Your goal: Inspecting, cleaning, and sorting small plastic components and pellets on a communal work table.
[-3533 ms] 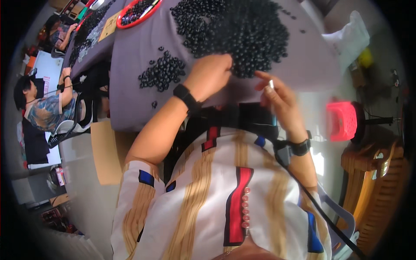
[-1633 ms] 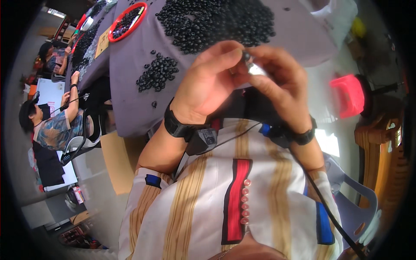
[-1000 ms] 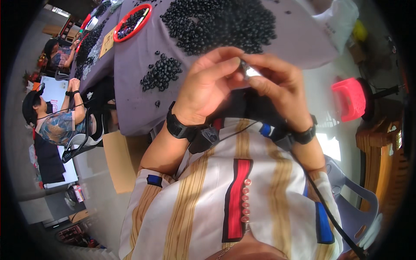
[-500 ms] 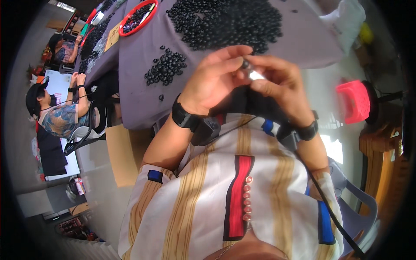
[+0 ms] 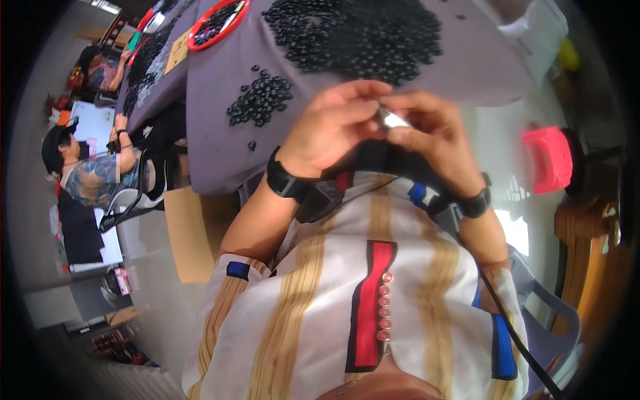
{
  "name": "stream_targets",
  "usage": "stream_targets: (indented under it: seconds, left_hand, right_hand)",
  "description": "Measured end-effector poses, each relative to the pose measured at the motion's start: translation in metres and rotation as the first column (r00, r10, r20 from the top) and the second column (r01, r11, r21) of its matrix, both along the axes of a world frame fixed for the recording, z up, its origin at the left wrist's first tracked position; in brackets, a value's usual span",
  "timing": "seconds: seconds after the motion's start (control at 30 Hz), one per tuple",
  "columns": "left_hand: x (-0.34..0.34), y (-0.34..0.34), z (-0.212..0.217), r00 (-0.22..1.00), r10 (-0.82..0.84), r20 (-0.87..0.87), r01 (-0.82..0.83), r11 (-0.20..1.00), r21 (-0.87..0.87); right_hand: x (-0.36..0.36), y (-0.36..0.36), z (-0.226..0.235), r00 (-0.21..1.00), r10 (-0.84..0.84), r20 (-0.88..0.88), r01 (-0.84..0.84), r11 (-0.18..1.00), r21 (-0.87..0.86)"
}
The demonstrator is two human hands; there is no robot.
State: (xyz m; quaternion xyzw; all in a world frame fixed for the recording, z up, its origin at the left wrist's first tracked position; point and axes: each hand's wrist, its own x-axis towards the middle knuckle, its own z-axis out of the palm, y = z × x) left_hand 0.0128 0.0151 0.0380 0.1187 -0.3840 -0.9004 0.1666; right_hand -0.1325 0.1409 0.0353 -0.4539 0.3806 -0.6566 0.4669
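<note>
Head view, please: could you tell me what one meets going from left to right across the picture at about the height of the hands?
Seated co-worker → small heap of black pieces on the grey table → left hand → small shiny piece → right hand → red stool.

My fingers pinch a small shiny metal piece; matt grey cloth covers the table, strewn with glossy black beads.
</note>
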Motion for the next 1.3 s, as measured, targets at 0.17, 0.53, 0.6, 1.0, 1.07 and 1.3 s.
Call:
stream_targets:
  seconds: [0.17, 0.53, 0.6, 1.0, 1.07, 1.3]
  left_hand:
    - [0.022, -0.014, -0.017, 0.996, 0.021, 0.091, -0.005, 0.986, -0.165]
    - [0.093, -0.163, -0.051, 0.57, 0.819, 0.07, 0.256, -0.096, -0.962]
    - [0.09, -0.157, -0.05, 0.58, 0.813, 0.042, 0.253, -0.131, -0.959]
    - [0.008, -0.131, -0.031, 0.674, 0.704, 0.223, 0.466, -0.171, -0.868]
    - [0.003, -0.132, -0.034, 0.66, 0.701, 0.271, 0.526, -0.173, -0.833]
    - [0.003, -0.138, -0.039, 0.594, 0.771, 0.227, 0.516, -0.149, -0.843]
  right_hand:
    - [-0.008, -0.009, -0.017, 0.971, -0.106, -0.216, 0.121, 0.991, 0.057]
    - [-0.036, -0.019, -0.045, 0.878, -0.338, -0.339, 0.407, 0.9, 0.157]
    - [-0.034, -0.02, -0.046, 0.88, -0.344, -0.327, 0.414, 0.893, 0.174]
    - [-0.03, -0.018, -0.043, 0.869, -0.351, -0.348, 0.42, 0.895, 0.148]
    - [-0.031, -0.017, -0.042, 0.873, -0.345, -0.344, 0.413, 0.899, 0.147]
    - [-0.029, -0.013, -0.042, 0.874, -0.301, -0.382, 0.386, 0.907, 0.169]
